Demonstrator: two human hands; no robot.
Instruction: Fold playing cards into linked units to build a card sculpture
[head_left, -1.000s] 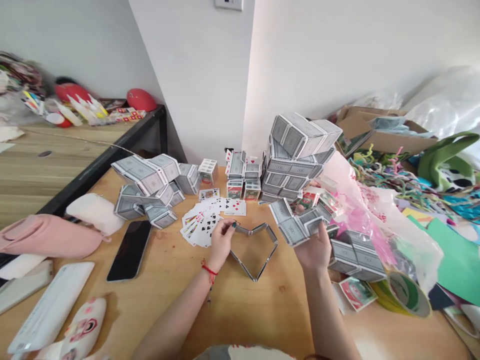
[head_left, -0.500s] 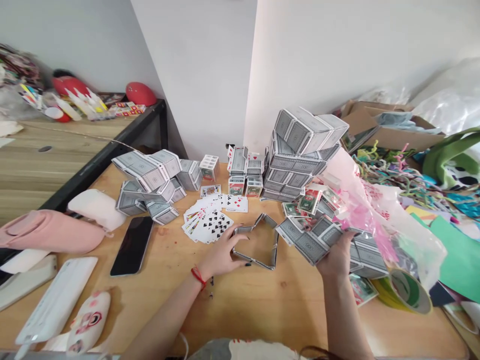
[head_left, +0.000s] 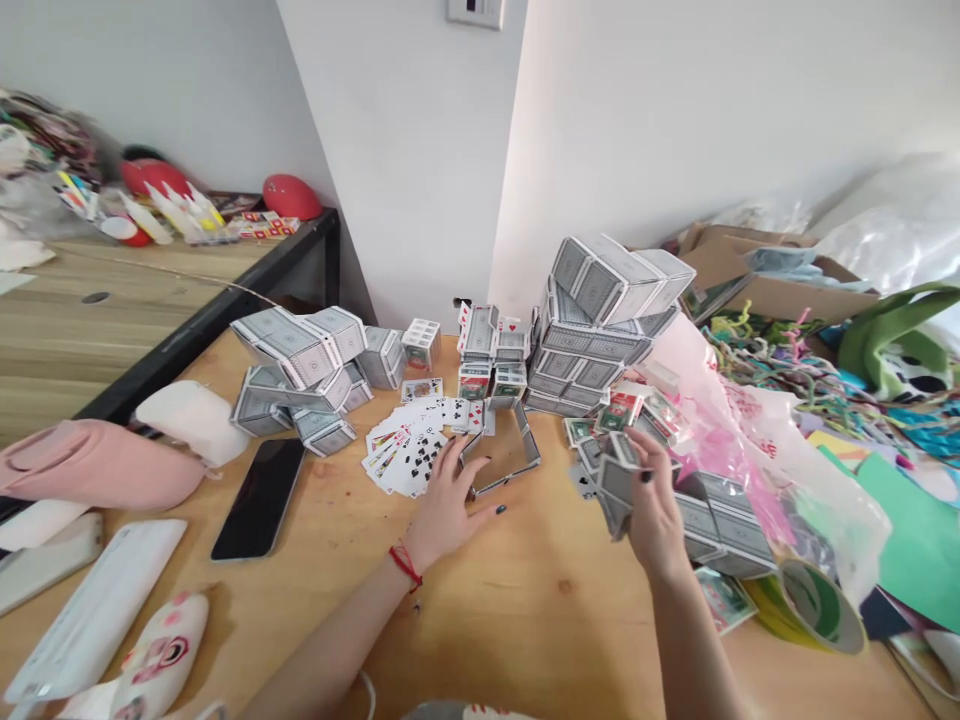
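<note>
Card frame [head_left: 529, 438]: on the counter [head_left: 540, 610], between the hands
Left hand [head_left: 446, 510]: fingers spread, palm down, at its left edge
Right hand [head_left: 654, 505]: raised, clamped on a folded card piece [head_left: 616, 482]

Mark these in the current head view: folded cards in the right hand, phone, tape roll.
Folded cards [head_left: 617, 478]: head view, on the grey patterned side.
Phone [head_left: 259, 500]: head view, middle of the dark screen.
Tape roll [head_left: 776, 602]: head view, on the yellow outer side.
</note>
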